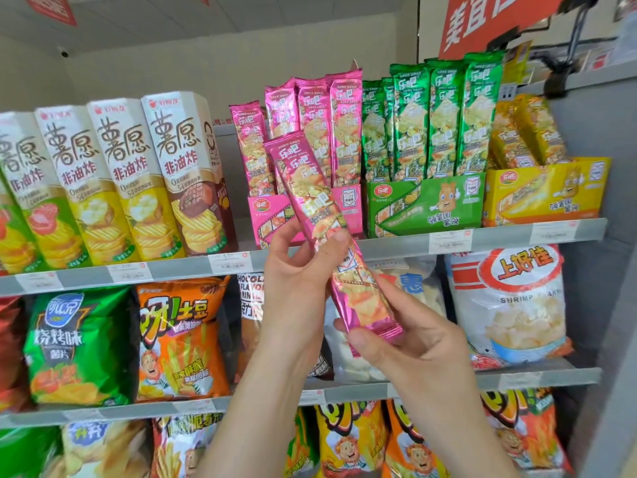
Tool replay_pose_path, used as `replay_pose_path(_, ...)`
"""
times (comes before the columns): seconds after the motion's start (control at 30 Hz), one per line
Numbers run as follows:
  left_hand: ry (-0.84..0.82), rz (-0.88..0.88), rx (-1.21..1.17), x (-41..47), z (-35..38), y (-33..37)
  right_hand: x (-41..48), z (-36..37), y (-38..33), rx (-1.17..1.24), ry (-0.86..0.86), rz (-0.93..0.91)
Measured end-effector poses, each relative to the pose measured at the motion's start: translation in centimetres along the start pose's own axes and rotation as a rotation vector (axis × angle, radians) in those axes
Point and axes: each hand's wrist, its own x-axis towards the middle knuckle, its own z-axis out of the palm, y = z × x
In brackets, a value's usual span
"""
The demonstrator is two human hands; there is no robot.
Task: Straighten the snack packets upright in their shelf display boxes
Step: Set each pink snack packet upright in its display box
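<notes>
A long, glossy pink foil snack packet slants, top toward 11 o'clock; left hand pinches its middle, right hand grips its crimped lower end.

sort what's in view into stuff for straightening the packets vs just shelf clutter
For the job: pink packet, tilted, held by left hand and right hand; pink display box; green packets; leaning yellow packets.
Just there: tall chip cartons; shrimp cracker bag; orange fries bag.

Bright even light, wide-angle edge distortion
</notes>
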Motion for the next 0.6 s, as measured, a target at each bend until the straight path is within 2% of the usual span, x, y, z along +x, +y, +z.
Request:
replay_pose_path(0.13,-0.245,-0.164,-0.207,0.05,-0.73,1.0,0.1,-0.24,-0.68,0.263,-0.061,0.109)
replay_pose_path(0.17,-0.272,-0.15,-0.216,-0.02,-0.87,1.06,0.11,-0.34,-0.68,0.337,-0.056,0.149)
replay_pose_path(0.23,-0.224,-0.08,-0.172,-0.07,-0.92,0.93,0.13,-0.47,-0.74,0.395,-0.031,0.208)
replay_pose_path(0.3,-0.164,-0.024,-0.108,-0.11,-0.77,0.89,0.09,-0.59,-0.91,0.332,-0.021,0.22)
replay_pose_path(0.43,-0.086,0.108,0.008,0.28,-0.54,1.06,0.11,-0.75,-1.02,-0.058,-0.003,0.147)
replay_pose_path(0.5,-0.115,0.125,0.043,0.43,-0.5,0.83,0.34,-0.77,-0.81,-0.058,0.048,0.095)
replay_pose_path(0.6,-0.208,0.076,0.142,0.15,-0.62,0.21,0.77,-0.76,-0.36,0.063,0.116,0.099)
